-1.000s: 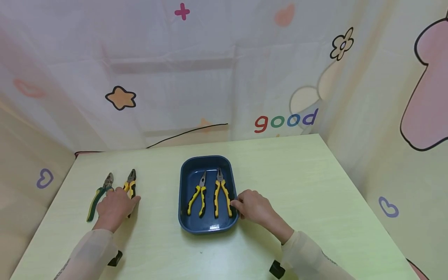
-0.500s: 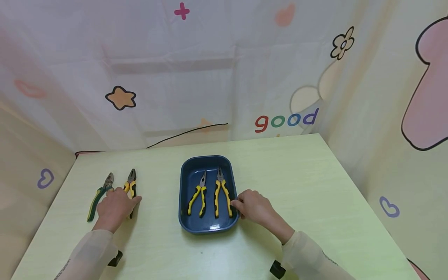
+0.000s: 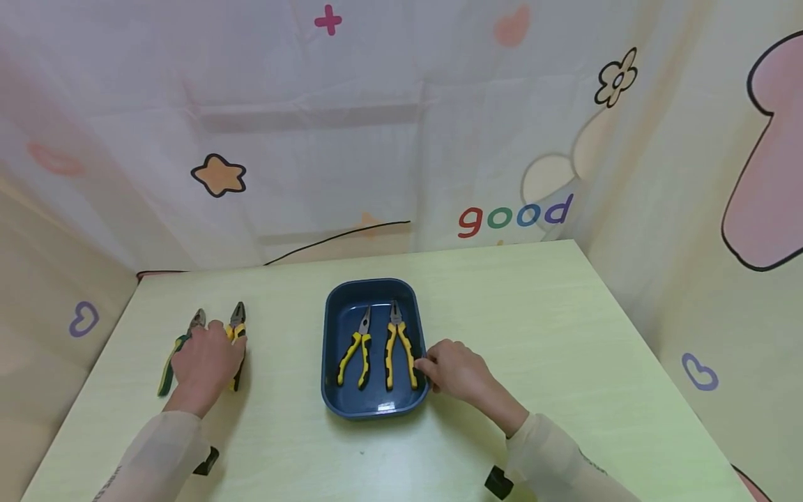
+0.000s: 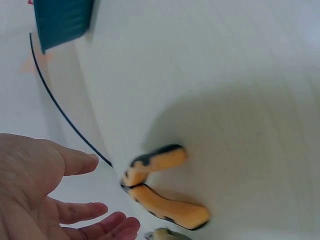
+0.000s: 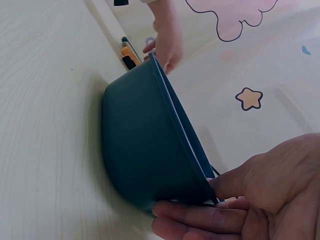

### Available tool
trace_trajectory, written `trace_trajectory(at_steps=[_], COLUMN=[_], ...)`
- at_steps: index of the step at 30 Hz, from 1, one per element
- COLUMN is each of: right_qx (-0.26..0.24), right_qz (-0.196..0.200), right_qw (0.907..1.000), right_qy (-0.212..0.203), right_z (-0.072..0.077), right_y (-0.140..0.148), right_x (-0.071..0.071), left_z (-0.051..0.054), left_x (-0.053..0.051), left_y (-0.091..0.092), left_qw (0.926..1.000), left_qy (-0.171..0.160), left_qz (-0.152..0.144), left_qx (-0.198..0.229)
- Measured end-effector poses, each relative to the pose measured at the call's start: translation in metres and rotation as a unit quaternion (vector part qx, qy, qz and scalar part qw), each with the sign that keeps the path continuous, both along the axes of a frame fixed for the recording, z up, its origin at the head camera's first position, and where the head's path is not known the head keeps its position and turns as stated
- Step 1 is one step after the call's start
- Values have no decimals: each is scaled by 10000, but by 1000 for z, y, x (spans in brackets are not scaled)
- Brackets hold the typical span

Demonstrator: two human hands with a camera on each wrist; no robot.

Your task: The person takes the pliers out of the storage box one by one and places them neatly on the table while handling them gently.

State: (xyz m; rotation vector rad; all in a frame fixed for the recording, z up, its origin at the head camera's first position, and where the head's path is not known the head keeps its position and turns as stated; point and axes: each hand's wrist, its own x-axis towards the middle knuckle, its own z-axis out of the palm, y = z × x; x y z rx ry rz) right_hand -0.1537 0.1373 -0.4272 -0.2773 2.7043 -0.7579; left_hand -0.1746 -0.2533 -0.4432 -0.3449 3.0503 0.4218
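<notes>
In the head view my left hand (image 3: 205, 361) hovers over two pliers at the table's left, one green-handled (image 3: 166, 373) and one yellow-and-black (image 3: 238, 333), partly covering both. The left wrist view shows that hand (image 4: 35, 200) with fingers extended and apart, beside the yellow-and-black handles (image 4: 172, 207) and not touching them. My right hand (image 3: 461, 373) pinches the right rim of a blue tray (image 3: 373, 410); its thumb and fingers clasp the wall in the right wrist view. Inside the tray lie long-nose pliers (image 3: 364, 348) and, to their right, another yellow-and-black pair (image 3: 389, 352).
The light table (image 3: 533, 321) extends to both sides of the tray. A printed curtain (image 3: 301, 153) hangs behind it and along both sides. A small black object (image 3: 498, 482) is at the right sleeve, another (image 3: 205, 461) at the left sleeve.
My left hand has shifted slightly up over the pliers, its thumb drawn inward, and covers more of the green-handled pair. My right hand and the tray have stayed put.
</notes>
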Motion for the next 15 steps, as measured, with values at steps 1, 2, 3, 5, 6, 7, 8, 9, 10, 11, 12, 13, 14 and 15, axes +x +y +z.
trace_trajectory(at_steps=[1, 2, 3, 5, 6, 7, 8, 9, 10, 11, 12, 13, 14, 15], right_qx=[11, 14, 19, 23, 31, 49, 62, 83, 94, 109, 124, 136, 140, 150], right_qz=[-7, -21, -18, -20, -11, 17, 30, 45, 50, 71, 96, 131, 156, 187], right_qw=[10000, 10000, 10000, 10000, 10000, 10000, 10000, 10000, 9999, 9999, 9999, 9998, 9997, 9997], right_qy=[-12, -30, -25, -35, -32, -8, -8, -11, -36, -42, -58, -67, -91, -110], right_z=[0, -1, -1, -1, -1, -1, -1, -1, -1, 0, 0, 1, 2, 3], right_y=[0, 0, 0, 0, 0, 0, 0, 0, 0, 0, 0, 1, 1, 1], right_x=[0, -1, -1, -2, -2, -2, -3, -3, -4, -5, -5, -6, -7, -7], left_z=[2, 5, 7, 11, 13, 15, 16, 18, 20, 22, 24, 26, 29, 32], left_x=[0, 0, 1, 1, 2, 2, 2, 2, 3, 3, 3, 4, 5, 5], left_y=[2, 4, 6, 11, 14, 17, 20, 22, 26, 29, 33, 37, 41, 45], left_qw=[10000, 9999, 9998, 9997, 9996, 9996, 9995, 9993, 9992, 9990, 9989, 9986, 9983, 9981], left_qy=[63, 110, 131, 128, 115, 110, 110, 99, 102, 129, 163, 221, 266, 297], left_qz=[-43, -87, -126, -188, -230, -260, -296, -333, -361, -401, -431, -474, -504, -531], left_qx=[20, 33, 49, 93, 93, 97, 99, 107, 128, 122, 110, 121, 131, 137])
